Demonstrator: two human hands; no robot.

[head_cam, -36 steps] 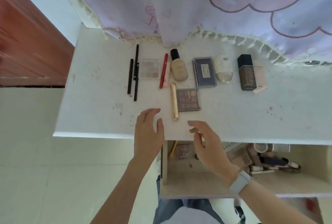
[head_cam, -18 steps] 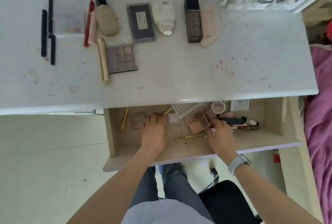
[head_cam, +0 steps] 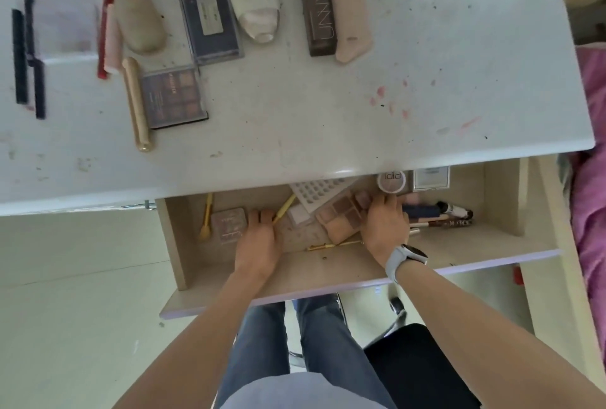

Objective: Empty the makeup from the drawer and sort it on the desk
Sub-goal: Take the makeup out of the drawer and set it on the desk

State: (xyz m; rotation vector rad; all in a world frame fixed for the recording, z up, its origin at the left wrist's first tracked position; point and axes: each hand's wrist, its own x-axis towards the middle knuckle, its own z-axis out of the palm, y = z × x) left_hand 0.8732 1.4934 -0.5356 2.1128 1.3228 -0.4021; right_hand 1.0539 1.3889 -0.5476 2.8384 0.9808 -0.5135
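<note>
The open drawer [head_cam: 498,198] under the desk [head_cam: 328,119] holds loose makeup. My left hand [head_cam: 259,239] reaches in, its fingertips curled at the lower end of a yellow-handled brush [head_cam: 284,206], beside a pink compact [head_cam: 228,223]. With its fingers bent down, my right hand [head_cam: 383,225] lies between a peach eyeshadow palette [head_cam: 341,213] and a dark blue tube [head_cam: 423,210]; what it holds is hidden. On the desk lie black pencils [head_cam: 20,54], a gold tube [head_cam: 136,103], a brown palette [head_cam: 173,93], a dark compact [head_cam: 210,21] and a brown bottle [head_cam: 319,11].
Further in the drawer lie a white dotted tray [head_cam: 316,193], a round pot [head_cam: 391,181], a small box [head_cam: 430,177], a second yellow brush [head_cam: 206,216] and thin brushes [head_cam: 439,221]. Pink bedding [head_cam: 590,198] borders the right side. My legs and a black chair seat [head_cam: 416,366] are below.
My view dropped from the desk top to the drawer. Both hands left the desk edge and went into the drawer, and since half a second ago have barely shifted.
</note>
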